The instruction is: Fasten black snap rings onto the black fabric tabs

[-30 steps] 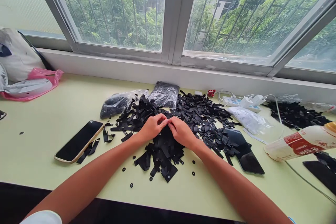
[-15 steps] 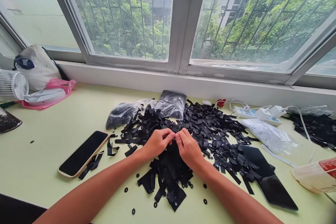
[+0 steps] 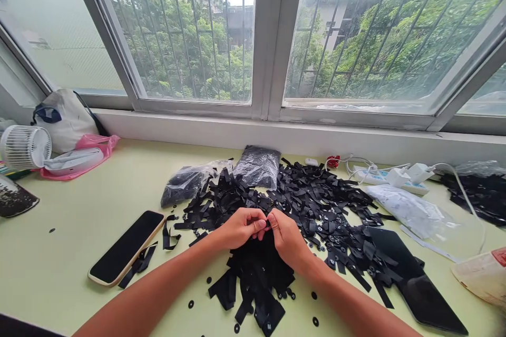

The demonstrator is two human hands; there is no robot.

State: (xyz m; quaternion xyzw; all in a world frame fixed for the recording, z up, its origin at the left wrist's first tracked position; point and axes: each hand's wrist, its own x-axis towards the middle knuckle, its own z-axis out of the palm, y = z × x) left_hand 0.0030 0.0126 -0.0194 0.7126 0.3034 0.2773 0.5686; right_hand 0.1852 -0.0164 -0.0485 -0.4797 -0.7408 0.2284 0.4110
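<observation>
My left hand [image 3: 244, 227] and my right hand [image 3: 288, 234] meet fingertip to fingertip over a pile of black fabric strips [image 3: 256, 268]. Both are closed in a pinch, with a small black piece [image 3: 268, 224] between them, mostly hidden by the fingers. Below the hands, one strip bears a white letter M [image 3: 269, 326]. More black strips [image 3: 316, 195] spread behind and to the right, mixed with small round black discs. A few discs [image 3: 315, 321] lie loose on the pale green table [image 3: 71, 268].
A phone [image 3: 126, 247] lies on the left, a dark tablet-like slab [image 3: 425, 284] on the right. Plastic bags of black pieces [image 3: 258, 167] stand behind the pile. A power strip [image 3: 411, 186] with cables, a white fan [image 3: 26, 147] and a cup [image 3: 482, 276] are near the sides.
The camera view has tilted up, so the table contents appear lower. My hands remain together, their fingers slightly shifted, and a small black piece now shows between them.
</observation>
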